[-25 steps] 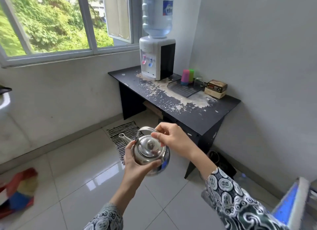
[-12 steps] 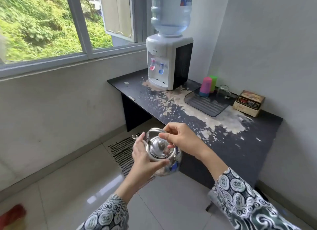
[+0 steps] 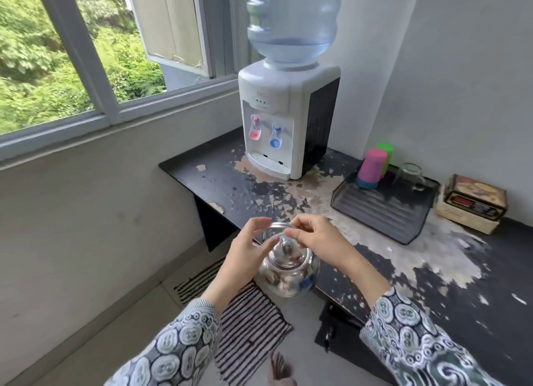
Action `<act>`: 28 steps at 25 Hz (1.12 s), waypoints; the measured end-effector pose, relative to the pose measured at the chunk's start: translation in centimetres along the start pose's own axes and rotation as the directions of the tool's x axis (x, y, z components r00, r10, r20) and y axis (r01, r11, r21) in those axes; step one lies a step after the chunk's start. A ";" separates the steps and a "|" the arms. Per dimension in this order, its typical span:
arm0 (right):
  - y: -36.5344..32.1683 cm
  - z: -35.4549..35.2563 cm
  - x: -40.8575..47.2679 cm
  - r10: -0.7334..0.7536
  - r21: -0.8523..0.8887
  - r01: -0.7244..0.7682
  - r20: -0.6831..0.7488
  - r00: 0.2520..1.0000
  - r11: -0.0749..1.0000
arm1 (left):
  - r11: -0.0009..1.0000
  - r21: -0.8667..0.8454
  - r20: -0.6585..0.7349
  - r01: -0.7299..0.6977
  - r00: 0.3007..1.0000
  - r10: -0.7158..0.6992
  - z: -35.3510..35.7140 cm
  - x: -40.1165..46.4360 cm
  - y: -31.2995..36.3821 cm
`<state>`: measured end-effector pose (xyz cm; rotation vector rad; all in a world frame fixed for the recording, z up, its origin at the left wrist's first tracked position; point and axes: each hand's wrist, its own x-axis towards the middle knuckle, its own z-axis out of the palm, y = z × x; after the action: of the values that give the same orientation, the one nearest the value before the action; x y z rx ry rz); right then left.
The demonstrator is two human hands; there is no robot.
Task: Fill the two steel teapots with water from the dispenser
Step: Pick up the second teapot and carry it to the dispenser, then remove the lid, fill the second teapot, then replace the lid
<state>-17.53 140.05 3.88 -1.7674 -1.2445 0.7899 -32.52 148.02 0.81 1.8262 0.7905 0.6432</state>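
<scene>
A shiny steel teapot (image 3: 288, 273) with a knobbed lid hangs in the air just in front of the black table's near edge. My left hand (image 3: 245, 256) cups its left side and touches the raised wire handle. My right hand (image 3: 317, 238) pinches the top of that handle from the right. The lid sits on the pot. The white water dispenser (image 3: 284, 120) stands at the back of the table (image 3: 447, 299), with a red tap on the left, a blue tap on the right and a large blue bottle on top. Only one teapot is in view.
A black drip tray (image 3: 383, 209) right of the dispenser holds pink and green cups (image 3: 372, 166) and an upturned glass (image 3: 409, 175). A small box (image 3: 473, 201) sits beyond it. A striped mat (image 3: 245, 325) lies on the floor. The tabletop's black coating is peeling.
I have walked closer to the table, so the dispenser looks larger. The teapot is now at the table's edge, and my left hand has shifted up to the handle.
</scene>
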 end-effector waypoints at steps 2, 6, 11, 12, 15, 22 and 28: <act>1.4 -0.5 4.3 0.007 -0.016 -0.006 0.021 1.000 1.000 | 1.000 0.008 0.033 0.015 0.999 -0.016 -1.0 4.6 -1.2; 3.9 -1.9 12.4 0.037 -0.084 -0.029 0.084 0.996 0.996 | 0.985 0.173 0.121 0.028 0.991 -0.049 -2.1 12.8 -3.2; 5.6 -3.0 20.6 0.092 -0.088 -0.082 0.121 0.988 0.993 | 0.953 0.304 0.110 0.007 0.993 -0.043 -1.8 20.9 -5.4; 5.8 -3.0 21.7 0.104 -0.086 -0.094 0.115 0.988 0.992 | 0.946 0.324 0.119 -0.007 0.992 -0.034 -1.8 22.2 -5.8; 6.3 -2.9 25.3 0.142 -0.077 -0.138 0.061 0.988 0.988 | 0.933 0.357 0.167 -0.048 0.986 -0.013 -2.2 26.6 -7.3; 6.6 -1.2 31.2 0.301 0.122 -0.286 -0.138 0.943 0.951 | 0.973 0.222 0.249 -0.061 0.968 0.004 -3.8 34.9 -10.0; 6.2 0.6 33.0 0.397 0.380 -0.285 -0.260 0.880 0.880 | 0.997 0.066 0.333 -0.039 0.943 0.015 -3.3 35.7 -11.5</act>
<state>-4.88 170.32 -3.09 -1.7677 -0.5373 0.8045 -14.59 180.39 -6.11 1.9474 0.5686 0.3116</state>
